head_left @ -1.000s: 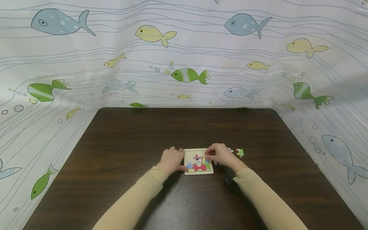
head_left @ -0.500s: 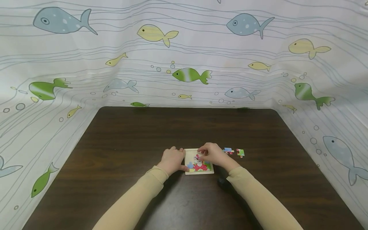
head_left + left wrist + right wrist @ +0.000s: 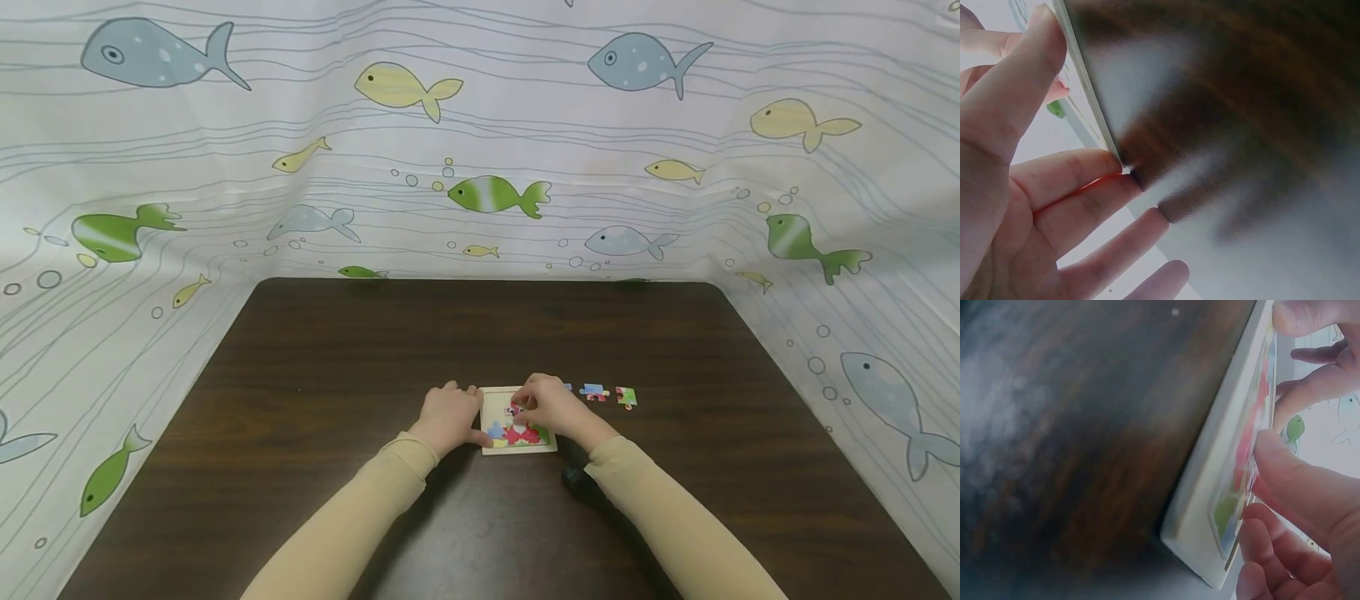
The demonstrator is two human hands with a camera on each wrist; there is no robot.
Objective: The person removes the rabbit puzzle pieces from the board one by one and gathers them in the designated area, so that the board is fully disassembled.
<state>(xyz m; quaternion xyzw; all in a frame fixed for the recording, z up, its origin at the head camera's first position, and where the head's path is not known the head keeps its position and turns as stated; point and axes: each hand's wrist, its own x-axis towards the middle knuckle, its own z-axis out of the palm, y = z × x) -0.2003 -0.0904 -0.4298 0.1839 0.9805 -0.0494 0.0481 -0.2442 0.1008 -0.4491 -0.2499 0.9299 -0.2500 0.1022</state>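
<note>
A small square wooden jigsaw tray (image 3: 498,451) lies on the dark table with a partly filled, colourful picture in it. My left hand (image 3: 446,419) is at the tray's left side. Its thumb (image 3: 1047,31) presses on the rim while the extended fingertips touch the outer edge. My right hand (image 3: 557,408) is over the right half of the tray. Thumb (image 3: 1272,450) and bent index finger pinch a red-and-white puzzle piece (image 3: 512,410) at the middle of the picture. Part of that picture is hidden under the right hand.
Loose jigsaw pieces lie right of the tray: a blue-and-red piece (image 3: 594,392), a green one (image 3: 627,397), and another (image 3: 567,387) partly behind the right hand. A fish-print curtain (image 3: 487,150) surrounds the table (image 3: 375,350) at the back and sides.
My right hand has moved left from the tray's right side to the middle of the picture, uncovering more of the loose pieces. The left hand and the tray have stayed in place.
</note>
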